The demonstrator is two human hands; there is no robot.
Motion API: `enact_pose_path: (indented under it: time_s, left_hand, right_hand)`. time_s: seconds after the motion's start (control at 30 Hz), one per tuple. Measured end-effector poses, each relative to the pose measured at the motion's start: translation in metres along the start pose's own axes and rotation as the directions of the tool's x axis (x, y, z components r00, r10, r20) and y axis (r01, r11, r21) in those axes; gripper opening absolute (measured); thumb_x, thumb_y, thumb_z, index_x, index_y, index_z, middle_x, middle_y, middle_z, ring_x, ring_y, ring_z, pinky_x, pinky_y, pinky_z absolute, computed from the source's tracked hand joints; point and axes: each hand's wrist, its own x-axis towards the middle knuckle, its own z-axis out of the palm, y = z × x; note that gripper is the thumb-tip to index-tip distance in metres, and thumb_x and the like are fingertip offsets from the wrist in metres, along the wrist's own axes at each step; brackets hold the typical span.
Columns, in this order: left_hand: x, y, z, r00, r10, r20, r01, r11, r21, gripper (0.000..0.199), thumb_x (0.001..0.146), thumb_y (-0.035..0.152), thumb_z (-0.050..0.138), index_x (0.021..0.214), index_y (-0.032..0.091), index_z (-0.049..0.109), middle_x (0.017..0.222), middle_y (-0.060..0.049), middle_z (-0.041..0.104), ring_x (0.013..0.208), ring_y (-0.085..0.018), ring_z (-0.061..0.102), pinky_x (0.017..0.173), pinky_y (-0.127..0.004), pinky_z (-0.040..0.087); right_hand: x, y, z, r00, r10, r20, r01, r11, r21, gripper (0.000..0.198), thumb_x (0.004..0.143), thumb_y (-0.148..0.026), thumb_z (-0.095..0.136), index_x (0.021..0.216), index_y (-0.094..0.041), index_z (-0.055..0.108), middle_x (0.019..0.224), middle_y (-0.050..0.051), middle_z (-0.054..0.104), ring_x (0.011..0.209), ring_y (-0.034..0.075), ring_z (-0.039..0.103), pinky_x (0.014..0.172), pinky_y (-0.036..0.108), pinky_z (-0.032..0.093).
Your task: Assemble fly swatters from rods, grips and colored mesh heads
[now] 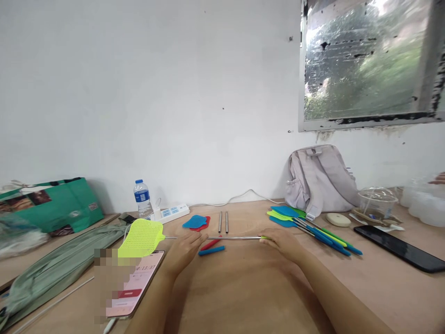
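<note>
"Where's the yellow-green swatter (141,234)?"

"Across both hands: the left hand (186,253) has its fingers closed on the metal rod (236,238); the right hand (280,243) pinches the far end, fingers together."

"What's hidden?"

"The right fingers cover most of that end, the left ones a stretch of rod. Left of them, the mesh meets a partly pixelated phone (134,290). Farther left, a green bag (74,204) is cut off."

"And room?"

"Tabletop (243,292) spreads on the fingers' near side, between the forearms. Right of the right fingers, a swatter bundle (283,211) crowds in."
</note>
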Motion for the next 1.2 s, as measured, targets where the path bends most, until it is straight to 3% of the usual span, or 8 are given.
enact_pose_path:
  time_s: [0.33,0.57,0.97,1.2]
  left_hand:
    - [0.0,0.001,0.002,1.0,-0.009,0.022,0.009,0.999,-0.033,0.031,0.088,0.013,0.029,0.098,0.017,0.057,0.081,-0.004,0.064,0.073,-0.014,0.059,0.065,-0.027,0.049]
    - [0.003,0.006,-0.002,0.994,-0.086,0.073,0.088,0.996,-0.028,0.026,0.087,0.017,0.034,0.096,0.019,0.059,0.082,-0.004,0.064,0.077,-0.014,0.059,0.068,-0.027,0.046]
    - [0.006,0.005,-0.007,0.979,-0.202,-0.02,0.203,0.976,0.074,0.02,0.086,0.023,0.041,0.084,0.02,0.061,0.08,-0.002,0.065,0.072,-0.016,0.056,0.066,-0.031,0.038]
    - [0.011,0.012,-0.008,0.976,-0.215,-0.03,0.217,0.975,0.046,0.024,0.086,0.025,0.04,0.083,0.02,0.062,0.077,-0.003,0.064,0.07,-0.015,0.056,0.064,-0.029,0.039]
  right_hand:
    - [-0.003,0.005,-0.006,0.999,-0.041,-0.018,0.039,0.997,-0.068,0.04,0.087,-0.046,0.033,0.097,-0.02,0.063,0.097,0.007,0.065,0.092,0.02,0.056,0.083,0.036,0.041]
    - [-0.004,0.007,-0.002,0.999,-0.025,-0.041,0.021,0.997,-0.08,0.038,0.088,-0.042,0.033,0.1,-0.019,0.06,0.1,0.008,0.063,0.093,0.02,0.056,0.083,0.035,0.042]
    - [-0.007,0.008,-0.005,0.989,-0.002,-0.148,-0.013,0.995,-0.101,0.029,0.085,-0.037,0.039,0.095,-0.019,0.06,0.096,0.007,0.063,0.089,0.02,0.056,0.077,0.033,0.043]
    - [-0.005,-0.014,0.001,0.995,0.014,-0.1,-0.014,1.0,-0.004,0.023,0.084,-0.031,0.041,0.094,-0.019,0.058,0.093,0.007,0.064,0.085,0.019,0.057,0.073,0.031,0.044]
